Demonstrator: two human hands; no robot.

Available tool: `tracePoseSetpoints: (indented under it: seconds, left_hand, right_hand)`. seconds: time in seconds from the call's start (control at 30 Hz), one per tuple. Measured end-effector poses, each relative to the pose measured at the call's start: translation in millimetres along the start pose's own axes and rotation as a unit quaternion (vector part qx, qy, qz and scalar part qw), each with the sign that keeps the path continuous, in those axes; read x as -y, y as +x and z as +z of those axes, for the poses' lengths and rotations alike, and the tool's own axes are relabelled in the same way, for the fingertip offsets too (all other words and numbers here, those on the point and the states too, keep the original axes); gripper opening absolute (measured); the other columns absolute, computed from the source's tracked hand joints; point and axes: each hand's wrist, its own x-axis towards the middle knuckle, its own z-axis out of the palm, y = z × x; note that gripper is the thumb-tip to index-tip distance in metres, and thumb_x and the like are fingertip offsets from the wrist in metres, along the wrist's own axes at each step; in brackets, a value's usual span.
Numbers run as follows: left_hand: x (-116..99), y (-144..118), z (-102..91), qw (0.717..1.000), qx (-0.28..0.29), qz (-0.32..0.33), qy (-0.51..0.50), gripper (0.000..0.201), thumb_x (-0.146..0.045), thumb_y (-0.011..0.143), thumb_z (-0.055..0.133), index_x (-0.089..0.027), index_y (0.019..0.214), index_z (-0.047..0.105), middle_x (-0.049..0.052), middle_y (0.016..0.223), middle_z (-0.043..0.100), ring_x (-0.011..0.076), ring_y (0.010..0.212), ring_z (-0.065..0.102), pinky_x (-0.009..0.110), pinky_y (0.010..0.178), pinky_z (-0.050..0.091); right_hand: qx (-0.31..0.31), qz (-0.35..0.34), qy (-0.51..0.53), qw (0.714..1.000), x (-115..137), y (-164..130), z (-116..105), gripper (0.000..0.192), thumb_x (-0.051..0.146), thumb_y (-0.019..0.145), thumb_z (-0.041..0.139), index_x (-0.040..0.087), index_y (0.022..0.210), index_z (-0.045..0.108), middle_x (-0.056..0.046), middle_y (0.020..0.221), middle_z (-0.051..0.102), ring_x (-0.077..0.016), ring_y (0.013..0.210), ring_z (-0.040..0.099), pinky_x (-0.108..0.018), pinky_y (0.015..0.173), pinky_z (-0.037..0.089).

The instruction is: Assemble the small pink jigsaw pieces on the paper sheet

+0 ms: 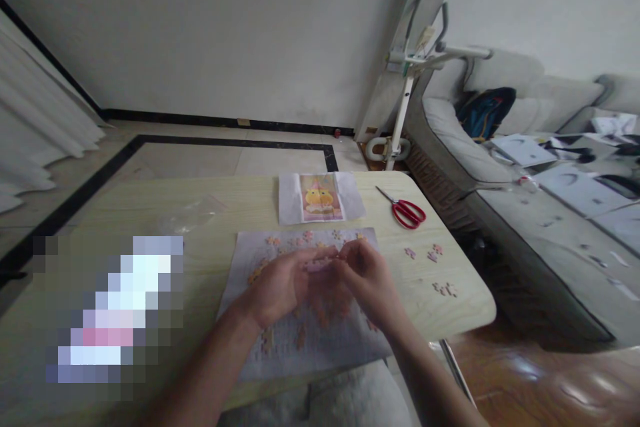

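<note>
My left hand [280, 285] is curled over the middle of a white paper sheet [235, 347], closed on a few pinkish jigsaw puzzle pieces [320, 265]. From the other side my right hand [369, 272] meets it, fingertips pinched at the same pieces. The fingers partly hide them, so how many there are and whether they are joined I cannot tell. Below the hands a reddish patch looks blurred. Around them several loose orange, yellow and pink puzzle pieces [301, 335] lie on the sheet.
Beyond the sheet lies a printed picture [320, 199] of a yellow cartoon figure. Red-handled scissors [409, 213] rest to its right. More puzzle pieces [445, 289] are near the right table edge. A clear plastic bag [193, 213] sits left, above a pixelated area. A sofa [480, 153] stands right.
</note>
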Motion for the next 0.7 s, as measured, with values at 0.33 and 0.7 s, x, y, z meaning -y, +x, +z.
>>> tracePoseSetpoints:
  seconds: [0.33,0.7]
  left_hand:
    - [-8,-4,6.4,0.998,-0.057,-0.014,-0.038,0.032,-0.018,0.089,0.048,-0.003,0.106,0.071,0.021,0.114,0.070,0.0279,0.106,0.067,0.038,0.098,0.051]
    - [-9,-2,2.9,0.997,-0.047,-0.012,-0.052,0.029,-0.027,0.092,0.051,-0.008,0.100,0.071,0.018,0.114,0.070,0.0278,0.107,0.067,0.039,0.099,0.049]
  right_hand:
    - [-0.116,-0.036,-0.196,0.973,-16,-7,-72,0.014,0.031,0.085,0.058,0.020,0.091,0.064,0.002,0.068,0.052,-0.0142,0.062,0.048,-0.026,0.057,0.039]
    - [-0.056,0.006,-0.451,0.890,-65,0,-140,0.034,0.039,0.092,0.049,0.019,0.106,0.074,-0.011,0.094,0.066,-0.0249,0.087,0.063,-0.037,0.079,0.047]
